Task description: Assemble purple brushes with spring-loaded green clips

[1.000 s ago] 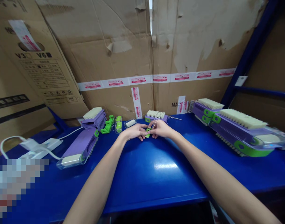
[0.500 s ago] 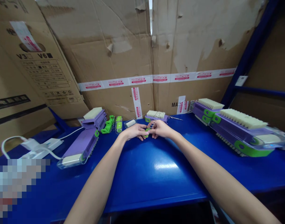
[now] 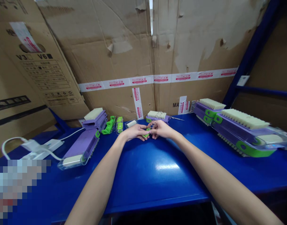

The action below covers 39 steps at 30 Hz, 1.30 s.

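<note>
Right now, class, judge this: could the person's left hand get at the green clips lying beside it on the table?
Probably yes. The green clips lie just left of the left hand, with bare blue table between and nothing blocking; but that hand is pinching a small green part.

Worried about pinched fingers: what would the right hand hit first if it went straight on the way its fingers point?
The right hand would meet the small green part at its fingertips first, held by the left hand; depth is unclear.
</note>
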### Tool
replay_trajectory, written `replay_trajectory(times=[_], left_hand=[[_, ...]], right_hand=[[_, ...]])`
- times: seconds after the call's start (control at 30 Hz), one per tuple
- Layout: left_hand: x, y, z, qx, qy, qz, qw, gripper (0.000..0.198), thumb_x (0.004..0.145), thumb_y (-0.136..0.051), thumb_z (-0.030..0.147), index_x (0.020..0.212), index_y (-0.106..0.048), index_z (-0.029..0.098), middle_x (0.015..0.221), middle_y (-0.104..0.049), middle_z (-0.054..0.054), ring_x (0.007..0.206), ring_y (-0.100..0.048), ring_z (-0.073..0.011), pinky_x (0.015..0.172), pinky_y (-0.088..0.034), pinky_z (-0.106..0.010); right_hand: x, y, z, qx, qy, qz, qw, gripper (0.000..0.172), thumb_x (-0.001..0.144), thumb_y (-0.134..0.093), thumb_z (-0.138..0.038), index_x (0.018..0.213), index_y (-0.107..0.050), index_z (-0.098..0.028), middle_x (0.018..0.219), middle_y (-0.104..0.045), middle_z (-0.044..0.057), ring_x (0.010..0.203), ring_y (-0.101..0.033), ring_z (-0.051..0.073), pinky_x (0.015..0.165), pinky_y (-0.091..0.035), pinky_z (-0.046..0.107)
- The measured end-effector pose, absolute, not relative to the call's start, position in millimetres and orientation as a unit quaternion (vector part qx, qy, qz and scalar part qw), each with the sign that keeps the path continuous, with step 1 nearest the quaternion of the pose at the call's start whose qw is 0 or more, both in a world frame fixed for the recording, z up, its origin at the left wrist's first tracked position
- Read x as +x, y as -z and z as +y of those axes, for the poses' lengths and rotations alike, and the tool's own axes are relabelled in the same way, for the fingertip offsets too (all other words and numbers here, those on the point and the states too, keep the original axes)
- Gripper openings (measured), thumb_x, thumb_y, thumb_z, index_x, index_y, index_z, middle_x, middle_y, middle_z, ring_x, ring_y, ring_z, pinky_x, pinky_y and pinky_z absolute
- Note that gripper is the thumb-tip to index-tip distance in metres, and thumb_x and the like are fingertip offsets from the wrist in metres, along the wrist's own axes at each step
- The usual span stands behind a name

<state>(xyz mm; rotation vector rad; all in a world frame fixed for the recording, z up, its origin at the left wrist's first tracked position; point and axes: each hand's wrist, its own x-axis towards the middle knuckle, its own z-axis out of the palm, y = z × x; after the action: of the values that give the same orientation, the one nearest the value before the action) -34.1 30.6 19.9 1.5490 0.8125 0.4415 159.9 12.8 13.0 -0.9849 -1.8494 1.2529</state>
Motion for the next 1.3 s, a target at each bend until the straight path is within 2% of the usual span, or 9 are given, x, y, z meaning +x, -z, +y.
replay_trajectory(times=[0.17, 0.33, 0.53, 0.83, 1.03, 1.3], left_hand=[[-33.2, -18.0, 31.3, 0.666, -0.211, 0.359, 0.619, 0.061, 0.070, -0.076, 0.032, 0.122, -0.053, 0.011, 0.079, -0.071, -0.009, 0.067, -0.067, -0.0148, 0.064, -0.054, -0.027], [-27.4, -19.5, 29.0, 0.654, -0.228, 0.390, 0.607, 0.070, 0.068, -0.078, 0.025, 0.128, -0.047, 0.007, 0.072, -0.071, -0.009, 0.062, -0.067, -0.0165, 0.060, -0.055, -0.028], [-19.6, -18.7, 27.5, 0.664, -0.236, 0.396, 0.589, 0.066, 0.068, -0.077, 0.025, 0.125, -0.050, 0.007, 0.068, -0.070, -0.008, 0.061, -0.069, -0.0197, 0.061, -0.057, -0.031], [-13.9, -20.2, 23.0, 0.656, -0.244, 0.399, 0.592, 0.069, 0.071, -0.075, 0.023, 0.130, -0.044, 0.006, 0.066, -0.069, -0.008, 0.058, -0.069, -0.0210, 0.060, -0.058, -0.032], [-14.5, -18.0, 24.3, 0.664, -0.239, 0.402, 0.584, 0.058, 0.074, -0.071, 0.023, 0.126, -0.049, 0.008, 0.063, -0.067, -0.006, 0.056, -0.068, -0.0199, 0.056, -0.057, -0.030], [-19.0, -16.5, 25.0, 0.670, -0.196, 0.397, 0.596, 0.053, 0.074, -0.070, 0.025, 0.122, -0.052, 0.009, 0.067, -0.068, -0.006, 0.059, -0.068, -0.0192, 0.063, -0.059, -0.033]], right_hand=[[160.7, -14.7, 11.5, -0.383, -0.488, -0.707, 0.339, 0.026, 0.074, -0.070, -0.018, 0.095, -0.055, -0.013, 0.055, -0.063, -0.002, 0.045, -0.062, 0.013, 0.042, -0.053, 0.021], [161.3, -13.6, 12.0, -0.391, -0.482, -0.702, 0.348, 0.021, 0.074, -0.066, -0.014, 0.092, -0.056, -0.012, 0.054, -0.062, -0.002, 0.045, -0.061, 0.013, 0.043, -0.053, 0.022], [162.8, -13.5, 13.9, -0.408, -0.459, -0.708, 0.348, 0.019, 0.073, -0.064, -0.011, 0.091, -0.058, -0.011, 0.051, -0.061, -0.002, 0.044, -0.060, 0.013, 0.041, -0.051, 0.021], [168.2, -12.4, 17.2, -0.397, -0.450, -0.720, 0.348, 0.031, 0.069, -0.070, -0.015, 0.098, -0.058, -0.011, 0.053, -0.061, -0.003, 0.044, -0.060, 0.012, 0.040, -0.050, 0.018], [169.6, -6.8, 22.5, -0.394, -0.381, -0.762, 0.344, 0.026, 0.070, -0.071, -0.019, 0.092, -0.059, -0.012, 0.053, -0.059, -0.003, 0.042, -0.058, 0.011, 0.039, -0.046, 0.018], [166.3, -10.7, 17.6, -0.414, -0.333, -0.790, 0.305, 0.025, 0.070, -0.072, -0.019, 0.091, -0.062, -0.012, 0.052, -0.059, -0.004, 0.042, -0.057, 0.010, 0.043, -0.042, 0.017]])
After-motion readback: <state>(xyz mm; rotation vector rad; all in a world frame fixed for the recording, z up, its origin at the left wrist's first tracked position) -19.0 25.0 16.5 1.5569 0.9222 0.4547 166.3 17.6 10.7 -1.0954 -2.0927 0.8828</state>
